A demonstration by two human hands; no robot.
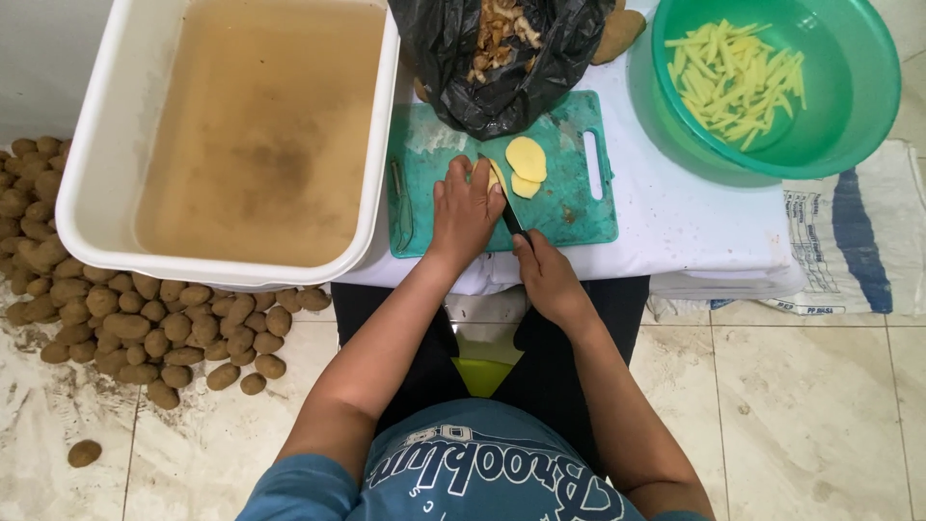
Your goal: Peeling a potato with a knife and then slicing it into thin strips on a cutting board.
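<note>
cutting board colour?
Teal-green cutting board, clearest in the head view.

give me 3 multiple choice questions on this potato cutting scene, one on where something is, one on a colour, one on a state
1. Where does the pile of unpeeled potatoes lie?
A. in the green basin
B. on the floor, left of the person
C. on the cutting board

2. What colour is the cutting board?
A. teal green
B. red
C. white

3. What is the state of the potato in the green basin?
A. whole and unpeeled
B. mashed
C. cut into thin sticks

Answers:
1. B, the brown potatoes are heaped on the tiles beside and under the white tub.
2. A, the board under the left hand and the potato slices is teal green.
3. C, pale potato sticks lie in the basin, while the right hand has a grip on the knife.
</note>
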